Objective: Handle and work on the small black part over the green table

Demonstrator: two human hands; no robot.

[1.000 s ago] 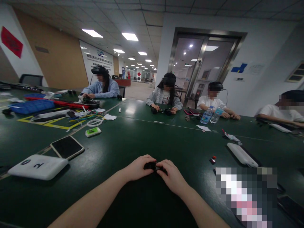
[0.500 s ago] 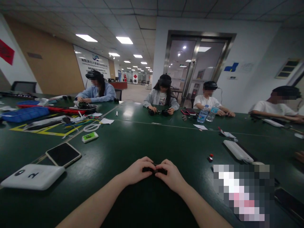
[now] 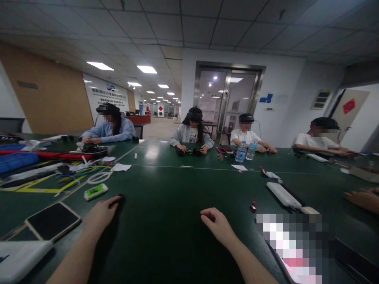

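My left hand (image 3: 102,215) is out over the left part of the dark green table (image 3: 166,221), closed in a pinch. At its fingertips is a small black piece (image 3: 120,196), mostly hidden by the fingers; its kind cannot be made out. Just left of that hand lie a green and white packet (image 3: 96,191) and a phone (image 3: 53,221) with a dark screen. My right hand (image 3: 218,225) is apart from it, low over the table right of the middle. Its fingers curl loosely, with a gap at the thumb, and nothing shows between them.
A white power-bank-like block (image 3: 23,258) lies at the near left. Cables (image 3: 99,177) and a blue tray (image 3: 17,162) are farther left. On the right are a small red-topped item (image 3: 252,206), a long white device (image 3: 283,194) and a blurred-out screen. Two water bottles (image 3: 241,152) and several seated people are opposite.
My hands, together before me around a small black thing, have parted. The left has moved left and forward with a black piece; the right has shifted slightly right. The view has tilted up and turned right.
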